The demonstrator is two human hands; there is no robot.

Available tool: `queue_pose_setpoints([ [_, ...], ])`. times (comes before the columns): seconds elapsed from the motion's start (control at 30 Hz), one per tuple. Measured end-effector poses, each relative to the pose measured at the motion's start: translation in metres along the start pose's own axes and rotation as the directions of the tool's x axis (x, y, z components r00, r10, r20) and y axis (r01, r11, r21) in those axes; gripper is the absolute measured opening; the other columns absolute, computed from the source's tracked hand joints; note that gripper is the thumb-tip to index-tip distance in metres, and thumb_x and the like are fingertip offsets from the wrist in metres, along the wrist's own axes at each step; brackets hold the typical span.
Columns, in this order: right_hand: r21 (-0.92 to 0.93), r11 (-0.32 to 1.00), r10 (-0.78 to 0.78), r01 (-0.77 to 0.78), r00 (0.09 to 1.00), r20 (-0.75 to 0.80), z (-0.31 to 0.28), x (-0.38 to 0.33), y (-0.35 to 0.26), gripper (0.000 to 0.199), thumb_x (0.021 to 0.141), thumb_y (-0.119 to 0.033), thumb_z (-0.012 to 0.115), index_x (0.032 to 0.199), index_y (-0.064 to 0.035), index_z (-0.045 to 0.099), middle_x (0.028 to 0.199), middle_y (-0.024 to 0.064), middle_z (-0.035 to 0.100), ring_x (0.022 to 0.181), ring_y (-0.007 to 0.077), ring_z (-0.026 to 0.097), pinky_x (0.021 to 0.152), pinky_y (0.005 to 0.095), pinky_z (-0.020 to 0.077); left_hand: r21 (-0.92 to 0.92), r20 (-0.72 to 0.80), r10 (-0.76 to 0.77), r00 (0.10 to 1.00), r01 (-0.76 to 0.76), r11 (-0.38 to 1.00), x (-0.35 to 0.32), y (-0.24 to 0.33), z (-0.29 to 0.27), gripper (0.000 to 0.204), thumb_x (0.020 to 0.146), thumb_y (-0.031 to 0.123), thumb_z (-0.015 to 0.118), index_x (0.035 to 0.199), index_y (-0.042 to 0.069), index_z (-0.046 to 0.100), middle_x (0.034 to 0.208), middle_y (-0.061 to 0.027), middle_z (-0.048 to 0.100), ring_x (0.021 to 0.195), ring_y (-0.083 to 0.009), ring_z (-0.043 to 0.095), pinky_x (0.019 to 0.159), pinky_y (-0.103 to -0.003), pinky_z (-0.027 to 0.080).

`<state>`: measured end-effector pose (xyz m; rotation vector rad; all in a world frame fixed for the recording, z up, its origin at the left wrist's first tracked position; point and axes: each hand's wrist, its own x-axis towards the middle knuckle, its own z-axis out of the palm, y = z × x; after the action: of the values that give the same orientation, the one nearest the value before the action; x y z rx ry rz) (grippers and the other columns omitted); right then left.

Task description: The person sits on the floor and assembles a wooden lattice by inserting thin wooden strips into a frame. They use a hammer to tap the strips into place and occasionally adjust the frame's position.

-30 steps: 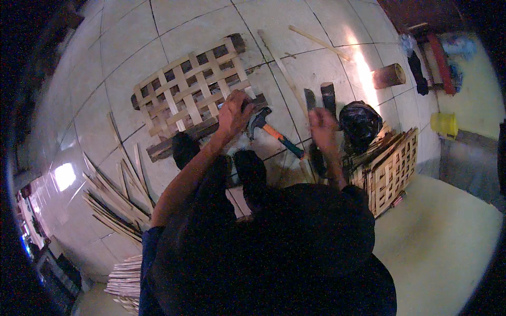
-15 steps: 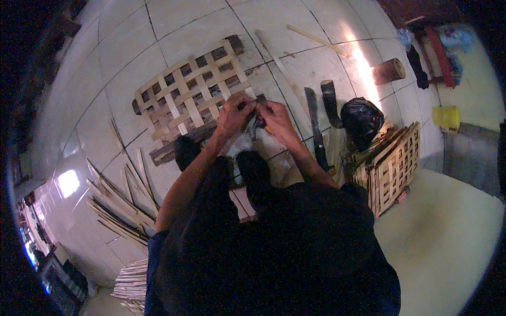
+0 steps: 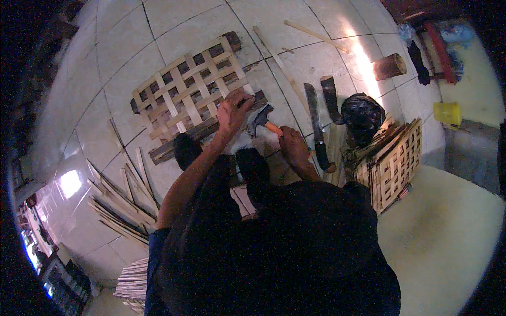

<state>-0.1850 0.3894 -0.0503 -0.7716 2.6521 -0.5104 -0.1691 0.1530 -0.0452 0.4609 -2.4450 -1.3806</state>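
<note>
A woven panel of pale flat strips (image 3: 191, 109) lies over wooden pieces on the tiled floor in front of me. At its near right corner, my left hand (image 3: 232, 113) is closed in a pinch against the panel's edge; whatever sits between the fingertips is too small to make out. My right hand (image 3: 294, 146) grips a hammer (image 3: 273, 128) by its orange handle. The hammer's dark head points up and left, a short way right of my left hand. Along the panel's near edge runs a dark wooden board (image 3: 163, 152).
To the right lie a machete (image 3: 313, 108), a dark curved object (image 3: 329, 95), a black plastic bag (image 3: 363, 117) and a log (image 3: 387, 68). Stacked woven panels (image 3: 396, 168) stand nearer. Loose strips (image 3: 126, 203) spread at left, above a strip bundle (image 3: 130, 282). A yellow container (image 3: 447, 115) is far right.
My right hand has moved away from my left, down and to the right, and the hammer now shows plainly in it. My left hand stays at the panel's corner.
</note>
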Motion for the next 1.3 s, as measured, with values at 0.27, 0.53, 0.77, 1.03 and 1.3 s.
queue_pose_setpoints([
  [0.27,0.379,0.904,0.182,-0.197,0.98,0.074,-0.009,-0.048,0.004,0.026,0.094,-0.019,0.05,0.116,-0.007,0.052,0.092,0.0162,0.062,0.079,0.0286,0.062,0.071,0.0396,0.0479,0.058,0.001,-0.001,1.0,0.001,0.998,0.0,-0.002,0.005,0.016,0.082,0.023,0.066,0.089,0.009,0.07,0.091,-0.0075,0.065,0.087,-0.0264,0.063,0.074,-0.034,0.049],
  [0.53,0.641,0.745,0.178,-0.185,0.981,0.077,-0.072,-0.025,-0.054,0.028,0.098,-0.026,0.043,0.119,-0.0073,0.046,0.072,0.014,0.058,0.062,0.0277,0.057,0.058,0.0385,0.0444,0.199,-0.047,0.147,0.988,-0.135,0.971,-0.003,-0.011,0.007,0.016,0.082,0.023,0.066,0.088,0.009,0.07,0.092,-0.0089,0.064,0.087,-0.0286,0.062,0.072,-0.038,0.05],
  [0.77,0.494,0.864,0.119,-0.101,0.993,-0.006,-0.057,0.005,-0.062,0.025,0.099,-0.028,0.041,0.111,-0.0066,0.046,0.07,0.0216,0.058,0.065,0.0418,0.06,0.056,0.0468,0.0432,0.189,-0.06,0.248,0.967,-0.233,0.954,-0.001,0.009,0.002,0.016,0.081,0.02,0.064,0.083,0.004,0.067,0.09,-0.0098,0.062,0.086,-0.0312,0.061,0.072,-0.04,0.049],
  [1.03,0.375,0.925,0.087,-0.066,0.996,-0.038,-0.043,0.021,-0.057,0.023,0.099,-0.027,0.041,0.103,-0.0047,0.046,0.07,0.023,0.059,0.065,0.0444,0.059,0.056,0.0507,0.0423,0.221,-0.103,0.329,0.939,-0.301,0.928,-0.003,-0.009,0.012,0.018,0.081,0.022,0.066,0.082,0.004,0.067,0.088,-0.0099,0.063,0.084,-0.0307,0.061,0.07,-0.039,0.05],
  [1.3,0.344,0.935,0.101,-0.091,0.995,-0.012,-0.037,0.018,-0.057,0.023,0.098,-0.028,0.042,0.103,-0.0059,0.045,0.069,0.027,0.056,0.065,0.049,0.056,0.056,0.0546,0.0397,0.113,-0.035,0.153,0.988,-0.148,0.982,-0.001,0.005,0.003,0.015,0.079,0.018,0.067,0.083,0.003,0.066,0.088,-0.0127,0.063,0.084,-0.0324,0.061,0.071,-0.04,0.05],
])
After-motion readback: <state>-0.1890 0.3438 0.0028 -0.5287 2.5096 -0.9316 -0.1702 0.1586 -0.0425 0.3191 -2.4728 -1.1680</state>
